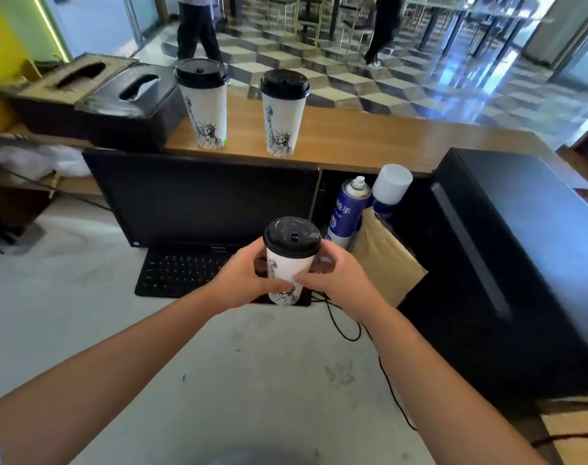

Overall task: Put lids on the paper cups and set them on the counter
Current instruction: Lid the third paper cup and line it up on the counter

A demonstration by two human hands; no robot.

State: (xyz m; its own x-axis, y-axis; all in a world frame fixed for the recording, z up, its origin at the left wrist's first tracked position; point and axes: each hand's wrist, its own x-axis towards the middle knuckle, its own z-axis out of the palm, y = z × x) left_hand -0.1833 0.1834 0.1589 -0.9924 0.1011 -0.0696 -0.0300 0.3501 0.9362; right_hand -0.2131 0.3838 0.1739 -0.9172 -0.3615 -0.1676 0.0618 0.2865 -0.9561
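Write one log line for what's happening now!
both hands: left hand, right hand hold lidded cup | counter: two lidded cups | next: place third

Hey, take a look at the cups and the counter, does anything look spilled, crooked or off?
Nothing stands out. The two lidded cups stand upright on the wooden counter, apart from each other, with no spill visible. The third cup, held between the left hand and right hand, has its black lid sitting level.

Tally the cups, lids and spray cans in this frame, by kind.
Paper cups: 3, two on the counter at and, one in the hands at
Black lids: 3, at
Spray cans: 2, at
Total: 8
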